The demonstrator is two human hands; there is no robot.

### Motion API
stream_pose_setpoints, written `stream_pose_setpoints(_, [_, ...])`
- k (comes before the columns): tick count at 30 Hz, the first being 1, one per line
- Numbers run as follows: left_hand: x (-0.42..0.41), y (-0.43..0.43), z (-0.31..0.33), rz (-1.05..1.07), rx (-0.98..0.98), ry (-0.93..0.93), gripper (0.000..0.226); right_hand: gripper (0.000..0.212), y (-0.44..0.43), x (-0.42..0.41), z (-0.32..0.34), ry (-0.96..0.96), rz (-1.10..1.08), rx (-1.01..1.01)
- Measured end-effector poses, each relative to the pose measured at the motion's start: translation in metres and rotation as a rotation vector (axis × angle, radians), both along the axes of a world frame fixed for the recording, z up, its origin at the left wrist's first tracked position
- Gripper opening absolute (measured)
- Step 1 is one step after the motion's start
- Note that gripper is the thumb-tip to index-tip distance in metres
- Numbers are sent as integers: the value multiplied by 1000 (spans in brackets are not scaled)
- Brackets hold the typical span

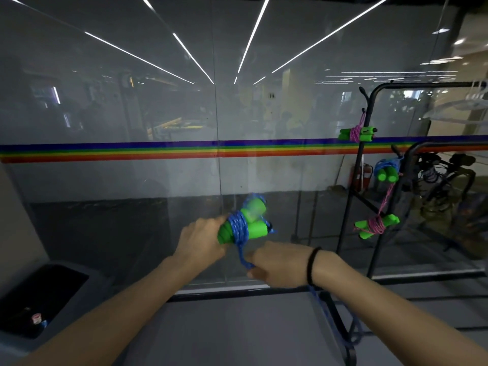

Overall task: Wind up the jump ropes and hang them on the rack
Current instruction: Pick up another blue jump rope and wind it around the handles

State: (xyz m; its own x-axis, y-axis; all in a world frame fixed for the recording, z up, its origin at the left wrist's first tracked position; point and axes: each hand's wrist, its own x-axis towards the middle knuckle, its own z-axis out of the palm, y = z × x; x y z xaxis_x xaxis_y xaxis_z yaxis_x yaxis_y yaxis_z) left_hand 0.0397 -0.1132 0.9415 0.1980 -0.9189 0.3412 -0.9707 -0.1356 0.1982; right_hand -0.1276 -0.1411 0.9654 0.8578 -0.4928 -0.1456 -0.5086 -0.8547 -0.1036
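My left hand [201,240] grips the two green foam handles [250,220] of a blue jump rope, held side by side with several turns of blue cord [239,229] wound round them. My right hand [274,264] pinches the blue cord just below the bundle; the loose tail [330,315] trails down past my wrist. The black rack [368,143] stands to the right. On it hang a pink-wound green bundle [357,133] up high, a blue-wound one [386,172] on the lower frame, and another pink-wound one [376,225] dangling below.
A glass wall with a rainbow stripe [158,150] runs straight ahead. A dark bin [39,299] sits at the lower left. The rack's black base bar [340,328] crosses the floor under my right arm. A bicycle [443,178] stands behind the rack.
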Motion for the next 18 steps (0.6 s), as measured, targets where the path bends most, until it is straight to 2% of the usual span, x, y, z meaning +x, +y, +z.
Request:
stream_pose_setpoints(3, [-11, 3, -11, -162, 173, -250, 33, 27, 1, 2, 24, 54, 67, -76])
stream_pose_setpoints(6, [-18, 7, -23, -432, 218, -352, 14, 26, -24, 0, 43, -32, 155, 70])
stream_pose_setpoints(9, [-16, 12, -21, -629, 199, -146, 19, 17, -56, -8, 44, -195, 160, 270])
stream_pose_setpoints(11, [-16, 19, -11, -672, 140, 39, 17, 11, -71, -15, 36, -350, 105, 430])
stream_pose_setpoints(12, [-17, 23, -6, -682, 106, 116, 18, 15, -76, -17, 30, -437, 77, 520])
stream_pose_setpoints(14, [-23, 27, -4, -667, 42, 265, 26, 26, -78, -19, 19, -600, 52, 649])
stream_pose_setpoints(16, [-25, 25, -6, -581, -58, 474, 30, 11, -77, -19, 5, -705, 62, 716])
stream_pose_setpoints(18, [-19, 19, -11, -456, -134, 657, 40, 15, -78, -19, -11, -801, -10, 767])
